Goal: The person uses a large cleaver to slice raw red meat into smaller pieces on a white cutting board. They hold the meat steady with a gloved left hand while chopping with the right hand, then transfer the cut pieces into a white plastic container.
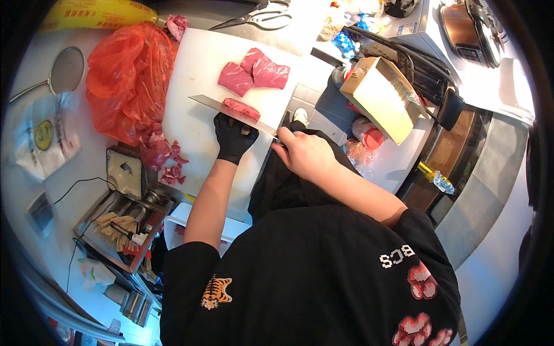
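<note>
My right hand (305, 153), bare, grips the handle of a long-bladed kitchen knife (207, 103). Its blade lies slantwise over a white cutting board (197, 65). My left hand (235, 137), in a black glove, rests with curled fingers close against the near side of the blade. Whether meat lies under those fingers is hidden. Just beyond the blade is a strip of raw red meat (241, 109). Farther up the board sit several thicker pieces of raw meat (270, 73), touching one another.
A red plastic bag (130, 82) lies along the board's left edge, with meat trimmings (173, 173) below it. Scissors (264, 19) lie beyond the board. A mesh strainer (67, 69) is at far left. On the right stands an open cardboard box (368, 82) near a red-lidded jar (372, 137).
</note>
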`<act>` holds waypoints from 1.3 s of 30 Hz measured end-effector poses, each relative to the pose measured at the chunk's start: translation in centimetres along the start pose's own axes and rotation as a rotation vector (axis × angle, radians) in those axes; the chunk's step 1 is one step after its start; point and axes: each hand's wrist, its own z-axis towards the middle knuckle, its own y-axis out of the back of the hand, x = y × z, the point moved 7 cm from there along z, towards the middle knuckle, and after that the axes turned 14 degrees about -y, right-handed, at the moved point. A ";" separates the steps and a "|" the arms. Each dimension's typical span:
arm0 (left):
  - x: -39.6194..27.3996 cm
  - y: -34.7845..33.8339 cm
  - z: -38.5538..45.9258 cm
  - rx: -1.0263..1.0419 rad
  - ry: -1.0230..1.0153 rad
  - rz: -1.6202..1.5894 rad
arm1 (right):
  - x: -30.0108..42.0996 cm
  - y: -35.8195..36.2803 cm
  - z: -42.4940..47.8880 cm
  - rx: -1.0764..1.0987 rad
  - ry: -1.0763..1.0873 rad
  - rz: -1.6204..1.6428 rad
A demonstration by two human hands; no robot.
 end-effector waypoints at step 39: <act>-7.8 2.1 3.9 0.051 -0.475 0.522 | -1.1 -4.5 2.0 -0.010 -0.055 0.016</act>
